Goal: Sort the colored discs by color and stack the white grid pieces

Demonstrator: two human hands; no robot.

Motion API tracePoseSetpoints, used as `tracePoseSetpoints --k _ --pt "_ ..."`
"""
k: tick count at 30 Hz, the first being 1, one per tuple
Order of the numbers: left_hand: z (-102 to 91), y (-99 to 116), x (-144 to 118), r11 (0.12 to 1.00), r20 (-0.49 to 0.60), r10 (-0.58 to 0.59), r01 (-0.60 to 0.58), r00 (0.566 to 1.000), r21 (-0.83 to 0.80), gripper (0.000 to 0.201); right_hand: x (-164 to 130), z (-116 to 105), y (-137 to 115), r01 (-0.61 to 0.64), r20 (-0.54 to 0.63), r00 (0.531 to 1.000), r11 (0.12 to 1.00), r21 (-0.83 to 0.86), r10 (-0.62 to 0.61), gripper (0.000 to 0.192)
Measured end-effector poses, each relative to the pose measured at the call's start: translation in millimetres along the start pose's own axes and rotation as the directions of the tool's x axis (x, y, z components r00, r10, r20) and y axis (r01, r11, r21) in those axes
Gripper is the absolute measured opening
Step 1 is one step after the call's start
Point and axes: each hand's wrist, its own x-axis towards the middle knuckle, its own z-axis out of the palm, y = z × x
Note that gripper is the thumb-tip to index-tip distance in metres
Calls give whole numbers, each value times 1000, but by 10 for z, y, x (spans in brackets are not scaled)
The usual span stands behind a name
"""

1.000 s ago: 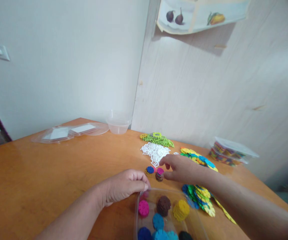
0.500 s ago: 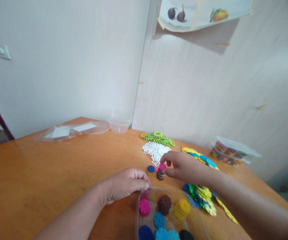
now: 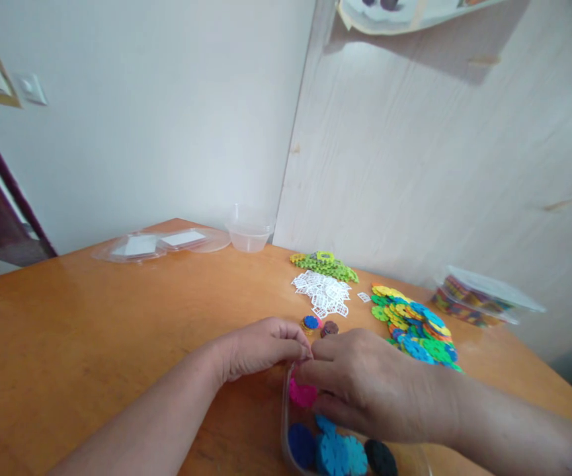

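Though near discs (image 3: 422, 327), right hand (image 3: 365, 383) over box (image 3: 286, 423)

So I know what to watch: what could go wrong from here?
The right hand, low over the clear plastic container, could bump the light-blue notched discs close to its thumb. The pink notched discs by its fingertips could slip or scatter. The brown disc stack, just beyond its knuckles, might topple if brushed.

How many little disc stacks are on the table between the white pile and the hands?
2: a blue-topped stack on the left and a brown stack to its right. The right hand might be hiding more.
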Motion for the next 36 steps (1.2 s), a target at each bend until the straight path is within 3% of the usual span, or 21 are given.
tracePoseSetpoints --k 10,19,29,36 --pt "-16 -54 13 1000 -19 23 -22 1000 19 16 33 94 37 -3 40 999 995 -96 7 12" --pt "-3 -52 13 999 -15 23 -23 1000 -31 18 -23 -11 43 -68 -5 998 997 33 68 17" --pt "-13 -40 20 999 -1 8 -8 1000 41 20 25 -54 -31 -68 166 984 998 10 66 15" --pt "-8 -23 18 1000 -7 8 -8 1000 21 18 53 -70 -35 -77 165 983 997 -20 79 16"
